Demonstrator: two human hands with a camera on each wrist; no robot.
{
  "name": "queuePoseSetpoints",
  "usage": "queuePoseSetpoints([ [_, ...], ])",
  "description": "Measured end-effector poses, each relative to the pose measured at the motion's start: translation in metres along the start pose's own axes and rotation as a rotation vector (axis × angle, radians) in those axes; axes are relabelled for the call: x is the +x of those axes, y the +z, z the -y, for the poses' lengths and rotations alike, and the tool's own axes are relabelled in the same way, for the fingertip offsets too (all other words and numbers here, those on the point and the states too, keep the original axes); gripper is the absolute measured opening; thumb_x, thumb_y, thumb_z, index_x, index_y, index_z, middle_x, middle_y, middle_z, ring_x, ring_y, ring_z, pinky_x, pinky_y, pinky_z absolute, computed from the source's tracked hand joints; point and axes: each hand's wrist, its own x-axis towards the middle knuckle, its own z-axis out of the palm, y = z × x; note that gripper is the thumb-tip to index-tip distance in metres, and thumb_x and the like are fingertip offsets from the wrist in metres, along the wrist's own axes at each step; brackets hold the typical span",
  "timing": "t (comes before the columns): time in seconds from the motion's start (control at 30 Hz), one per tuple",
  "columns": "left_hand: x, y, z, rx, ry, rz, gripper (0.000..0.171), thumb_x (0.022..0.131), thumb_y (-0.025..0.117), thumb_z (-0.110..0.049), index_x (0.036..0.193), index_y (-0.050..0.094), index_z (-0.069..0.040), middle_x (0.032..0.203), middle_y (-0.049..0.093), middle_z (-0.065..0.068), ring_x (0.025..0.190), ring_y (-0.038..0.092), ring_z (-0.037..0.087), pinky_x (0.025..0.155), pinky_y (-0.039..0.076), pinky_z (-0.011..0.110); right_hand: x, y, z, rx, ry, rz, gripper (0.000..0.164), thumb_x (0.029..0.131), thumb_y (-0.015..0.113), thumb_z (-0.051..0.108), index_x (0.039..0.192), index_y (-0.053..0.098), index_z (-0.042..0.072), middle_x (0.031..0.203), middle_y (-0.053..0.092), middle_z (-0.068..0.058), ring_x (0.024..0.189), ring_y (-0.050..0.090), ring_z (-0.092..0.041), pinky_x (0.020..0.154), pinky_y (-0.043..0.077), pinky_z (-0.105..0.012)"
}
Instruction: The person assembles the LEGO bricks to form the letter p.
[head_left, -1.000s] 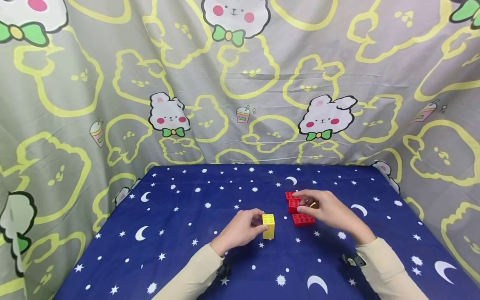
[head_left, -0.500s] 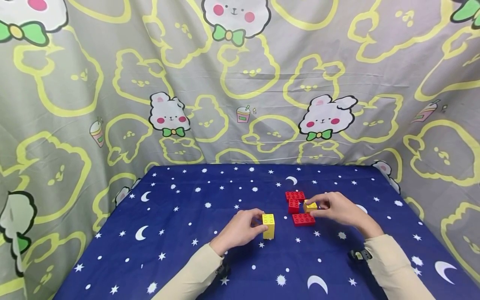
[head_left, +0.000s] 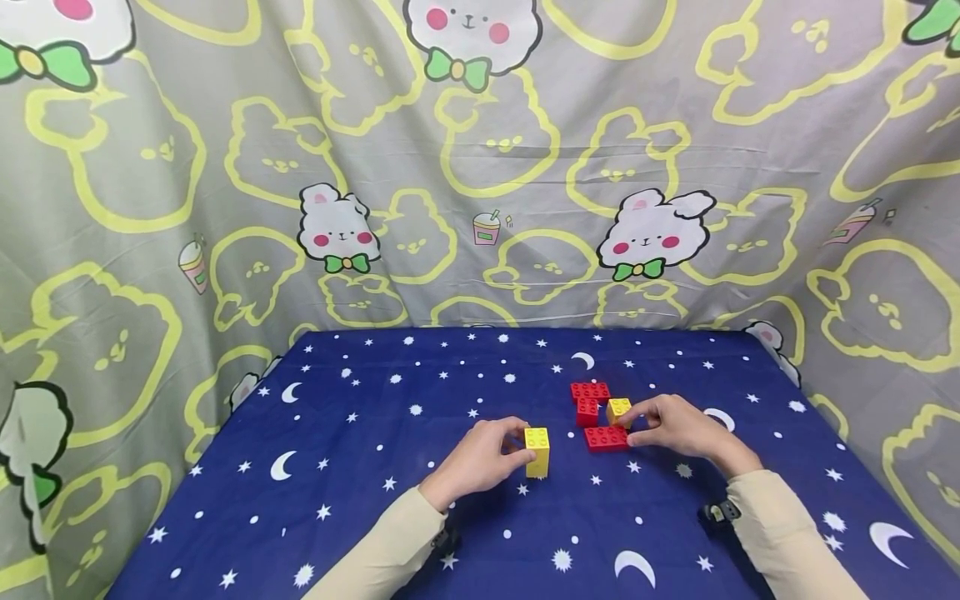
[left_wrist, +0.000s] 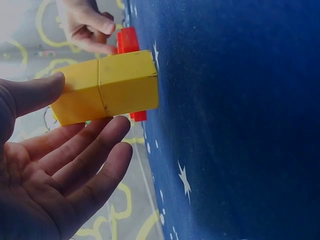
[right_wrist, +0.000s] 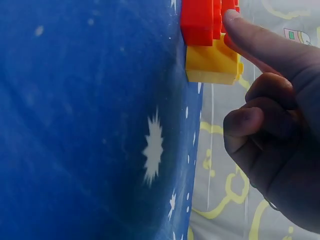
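The two-brick stack [head_left: 537, 460] stands upright on the table [head_left: 255, 425], with the left hand [head_left: 483, 450] at its left side. To the right of the stack and slightly farther back lies a cluster: the far brick [head_left: 591, 391] at the rear, the middle brick [head_left: 587, 412] before it, the side brick [head_left: 617, 410] right of the middle brick, and the near brick [head_left: 605, 439] in front of both. The right hand [head_left: 681, 428] is at the cluster's right. A curtain [head_left: 465, 179] hangs behind the table.
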Motion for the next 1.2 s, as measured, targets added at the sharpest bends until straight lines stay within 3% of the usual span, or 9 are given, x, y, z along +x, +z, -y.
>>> queuePoseSetpoints([
  [0.5, -0.001, 0.000, 0.000, 0.002, 0.011, -0.004, 0.030, 0.096, 0.074, -0.027, 0.120, 0.069, -0.010, 0.107, 0.074, -0.001, 0.092, 0.068, 0.009, 0.082, 0.056, 0.026, 0.001, 0.004, 0.004, -0.013, -0.082, 0.021, 0.024, 0.083, 0.085, 0.020, 0.106, 0.079, 0.017, 0.061, 0.036, 0.011, 0.054, 0.036, -0.004, 0.054, 0.032, -0.023],
  [0.9, 0.000, 0.001, 0.001, -0.009, 0.019, -0.006, 0.030, 0.096, 0.074, -0.027, 0.120, 0.069, -0.011, 0.106, 0.074, -0.001, 0.092, 0.069, 0.009, 0.082, 0.056, 0.026, 0.001, 0.006, 0.012, -0.018, -0.087, 0.036, 0.031, 0.084, 0.085, 0.021, 0.113, 0.079, 0.013, 0.068, 0.041, 0.009, 0.058, 0.038, -0.006, 0.054, 0.032, -0.022],
  [1.1, 0.000, 0.001, 0.001, -0.012, 0.021, -0.006, 0.030, 0.095, 0.074, -0.028, 0.120, 0.070, -0.011, 0.107, 0.074, -0.001, 0.092, 0.069, 0.008, 0.082, 0.057, 0.026, 0.000, 0.006, 0.014, -0.021, -0.074, 0.034, 0.031, 0.083, 0.085, 0.019, 0.113, 0.079, 0.012, 0.076, 0.055, 0.005, 0.062, 0.038, -0.008, 0.056, 0.032, -0.023],
  [1.2, 0.000, 0.001, 0.001, -0.010, 0.018, -0.006, 0.030, 0.095, 0.074, -0.028, 0.119, 0.070, -0.011, 0.107, 0.074, -0.001, 0.092, 0.069, 0.009, 0.082, 0.057, 0.026, 0.000, 0.007, 0.016, -0.024, -0.063, 0.044, 0.031, 0.083, 0.086, 0.020, 0.113, 0.080, 0.013, 0.073, 0.053, 0.006, 0.060, 0.038, -0.009, 0.055, 0.032, -0.023],
])
